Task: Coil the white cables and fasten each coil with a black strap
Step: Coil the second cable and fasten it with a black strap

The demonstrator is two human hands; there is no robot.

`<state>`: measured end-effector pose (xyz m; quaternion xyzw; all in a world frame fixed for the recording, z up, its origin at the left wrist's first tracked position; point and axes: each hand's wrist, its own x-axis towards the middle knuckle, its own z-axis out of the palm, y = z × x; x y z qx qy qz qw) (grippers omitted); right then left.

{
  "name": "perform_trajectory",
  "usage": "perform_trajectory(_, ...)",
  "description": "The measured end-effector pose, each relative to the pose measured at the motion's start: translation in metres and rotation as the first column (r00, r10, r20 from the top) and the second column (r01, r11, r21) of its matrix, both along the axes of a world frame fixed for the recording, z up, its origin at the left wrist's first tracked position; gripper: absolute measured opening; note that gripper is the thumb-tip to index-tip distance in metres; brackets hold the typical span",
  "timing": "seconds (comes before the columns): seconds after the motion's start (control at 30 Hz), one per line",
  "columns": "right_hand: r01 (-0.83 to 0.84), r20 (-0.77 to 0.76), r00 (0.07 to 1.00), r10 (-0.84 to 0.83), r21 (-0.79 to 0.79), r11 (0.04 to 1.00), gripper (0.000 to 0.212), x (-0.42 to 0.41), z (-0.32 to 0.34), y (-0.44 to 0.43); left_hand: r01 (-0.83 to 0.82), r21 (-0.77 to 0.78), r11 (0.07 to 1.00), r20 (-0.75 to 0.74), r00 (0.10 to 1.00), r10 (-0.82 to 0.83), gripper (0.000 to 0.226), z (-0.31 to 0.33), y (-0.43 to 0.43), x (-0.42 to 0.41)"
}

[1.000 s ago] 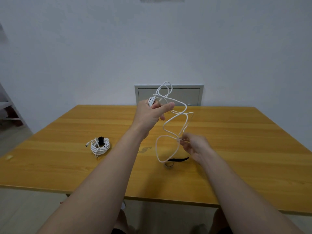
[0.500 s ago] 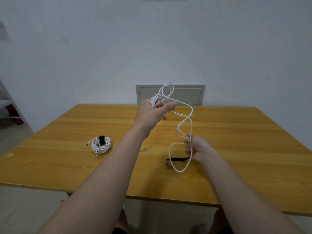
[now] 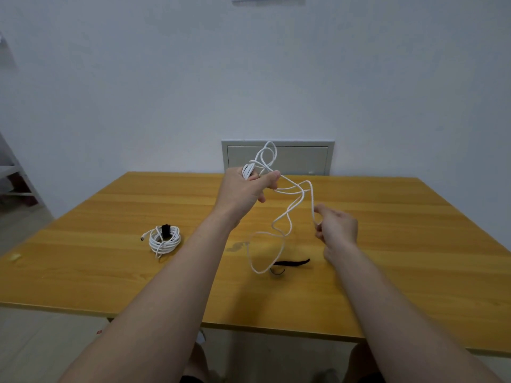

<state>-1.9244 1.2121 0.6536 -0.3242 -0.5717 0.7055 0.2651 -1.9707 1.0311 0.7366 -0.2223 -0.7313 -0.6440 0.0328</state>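
**A:** Mid-frame, left hand (image 3: 242, 192) raised above the wooden table (image 3: 387, 244), fist closed around a small bundle of wraps of the white cable (image 3: 287, 214), thumb sticking out toward the right. Few loose loops poking up above the knuckles, in front of the grey wall panel (image 3: 278, 157).

**B:** And the right one?

**A:** Right hand (image 3: 336, 226) lower and further right of frame, thumb and fingertips pinching a single strand of that same cable. Other fingers curled in, not spread.

**B:** Rest of the cable?

**A:** Hanging slack between the two hands in messy loops, lowest loop dangling down to about table level at centre frame. Touching the wood or just above it? Can't tell.

**B:** Strap anywhere?

**A:** Yep, black strap (image 3: 290, 263) lying flat on the table, centre, just right of that lowest loop, one end curled under near the loop. Overlapping the cable from this angle, actual contact unclear. Not in either hand.

**B:** Anything else on there?

**A:** Left of centre, finished coil (image 3: 164, 239) sitting flat on the table, already cinched with its own black strap (image 3: 165, 230) at the far side, plug end sticking out to the left. Well apart from both hands. Also a tiny pale scrap (image 3: 15, 257) near the left edge of the table, too small to identify.
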Motion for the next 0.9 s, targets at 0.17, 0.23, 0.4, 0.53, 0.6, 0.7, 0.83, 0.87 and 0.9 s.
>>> perform_trajectory(0.17,0.13,-0.102,0.987,-0.123,0.061,0.99,0.028,0.0,0.021,0.002,-0.034,-0.126,0.991,-0.038,0.999,0.03,0.05,-0.002,-0.001,-0.003)
perform_trajectory(0.23,0.13,-0.135,0.983,-0.123,0.046,0.99,0.024,0.0,0.029,0.003,-0.014,-0.2,0.98,-0.062,0.998,0.002,0.051,0.0,-0.003,-0.002)
perform_trajectory(0.4,0.077,-0.215,0.974,-0.072,0.016,0.997,0.018,0.002,0.042,0.0,0.124,-0.33,0.936,-0.118,0.978,-0.171,0.049,0.007,-0.007,0.005)
perform_trajectory(0.53,-0.013,-0.216,0.976,0.021,0.042,0.999,0.02,-0.002,0.039,0.0,0.225,-0.314,0.923,-0.134,0.951,-0.277,0.047,0.007,-0.007,0.002)
perform_trajectory(0.6,-0.105,-0.122,0.985,0.125,0.161,0.981,0.021,-0.003,0.035,0.001,0.264,-0.273,0.925,-0.139,0.941,-0.31,0.04,0.008,-0.008,0.001)
perform_trajectory(0.7,-0.183,0.066,0.983,0.17,0.33,0.926,0.021,0.0,0.031,0.004,0.303,-0.201,0.932,-0.127,0.935,-0.332,0.032,0.011,-0.012,0.001)
perform_trajectory(0.83,-0.028,0.113,0.993,-0.021,0.414,0.91,0.016,0.0,0.029,0.019,0.267,-0.175,0.948,-0.105,0.952,-0.288,0.041,0.016,-0.016,-0.001)
perform_trajectory(0.87,0.011,0.087,0.995,-0.047,0.373,0.928,0.014,0.0,0.029,0.023,0.231,-0.188,0.955,-0.108,0.961,-0.254,0.047,0.017,-0.016,-0.002)
perform_trajectory(0.9,0.051,0.048,0.997,-0.068,0.298,0.953,0.012,0.0,0.029,0.027,0.187,-0.208,0.96,-0.114,0.97,-0.214,0.051,0.018,-0.015,-0.003)
